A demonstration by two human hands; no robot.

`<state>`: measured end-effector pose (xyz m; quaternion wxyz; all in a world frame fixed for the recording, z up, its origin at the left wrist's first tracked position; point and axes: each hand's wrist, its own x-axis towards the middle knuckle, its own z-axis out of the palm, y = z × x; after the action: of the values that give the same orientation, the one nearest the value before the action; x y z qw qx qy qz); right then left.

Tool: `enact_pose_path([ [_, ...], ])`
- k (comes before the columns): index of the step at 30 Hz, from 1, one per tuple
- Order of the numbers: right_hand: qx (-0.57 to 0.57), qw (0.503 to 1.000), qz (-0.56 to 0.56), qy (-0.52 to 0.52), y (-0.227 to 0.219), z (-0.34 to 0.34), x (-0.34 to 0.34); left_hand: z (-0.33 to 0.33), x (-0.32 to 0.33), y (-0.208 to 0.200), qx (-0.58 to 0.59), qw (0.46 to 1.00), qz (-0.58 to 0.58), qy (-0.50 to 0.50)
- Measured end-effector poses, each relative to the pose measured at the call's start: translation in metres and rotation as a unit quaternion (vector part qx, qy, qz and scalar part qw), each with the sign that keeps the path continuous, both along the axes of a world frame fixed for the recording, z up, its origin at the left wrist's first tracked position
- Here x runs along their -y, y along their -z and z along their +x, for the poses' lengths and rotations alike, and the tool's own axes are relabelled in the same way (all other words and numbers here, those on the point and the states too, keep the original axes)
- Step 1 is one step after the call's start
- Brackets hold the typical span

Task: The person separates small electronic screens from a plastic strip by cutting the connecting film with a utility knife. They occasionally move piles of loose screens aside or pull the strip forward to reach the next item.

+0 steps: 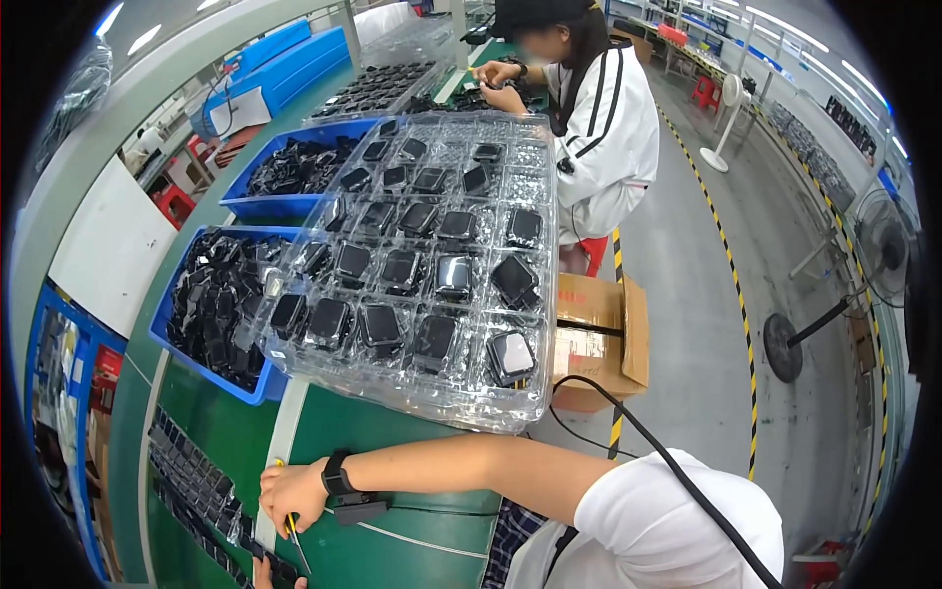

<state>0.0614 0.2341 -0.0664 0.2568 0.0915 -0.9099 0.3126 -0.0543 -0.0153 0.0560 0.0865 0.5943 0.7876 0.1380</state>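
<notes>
My right hand (293, 494) is closed round a slim tool (291, 525) with a yellow-and-black handle and a thin metal tip pointing down. Its exact kind is hidden by the fingers. A black strap (339, 473) circles that wrist. Just below, my left hand (262, 573) is cut off by the lower edge; its finger and thumb lie on either side of a small black part (279, 566), close to the tool's tip. Beside both hands, rows of black square pieces (196, 476) lie on the green bench (334, 422).
A stack of clear plastic trays (412, 393) holds black watch-like units. To its left stand two blue bins (263, 391) (285, 204) of black parts. A co-worker in a white jacket (613, 128) sits beyond, with a cardboard box (594, 368) nearer. A black cable (677, 466) crosses my arm's side.
</notes>
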Motion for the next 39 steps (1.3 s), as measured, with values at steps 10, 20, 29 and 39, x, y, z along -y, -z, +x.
enact_pose_path([
  [10, 0.006, 1.000, -0.008, -0.008, 0.008, -0.007, -0.001, 0.000, 0.000, -0.002, -0.001, 1.000, 0.018, 0.010],
  [20, 0.011, 1.000, -0.012, -0.002, 0.005, 0.001, -0.001, 0.001, -0.003, -0.002, -0.001, 1.000, 0.001, 0.004],
  [29, 0.013, 1.000, 0.002, 0.000, 0.004, -0.001, 0.000, -0.005, 0.000, 0.003, 0.010, 1.000, 0.010, 0.012],
  [39, 0.009, 1.000, 0.002, 0.008, 0.004, -0.002, 0.002, -0.005, -0.001, 0.003, -0.002, 1.000, 0.009, 0.005],
])
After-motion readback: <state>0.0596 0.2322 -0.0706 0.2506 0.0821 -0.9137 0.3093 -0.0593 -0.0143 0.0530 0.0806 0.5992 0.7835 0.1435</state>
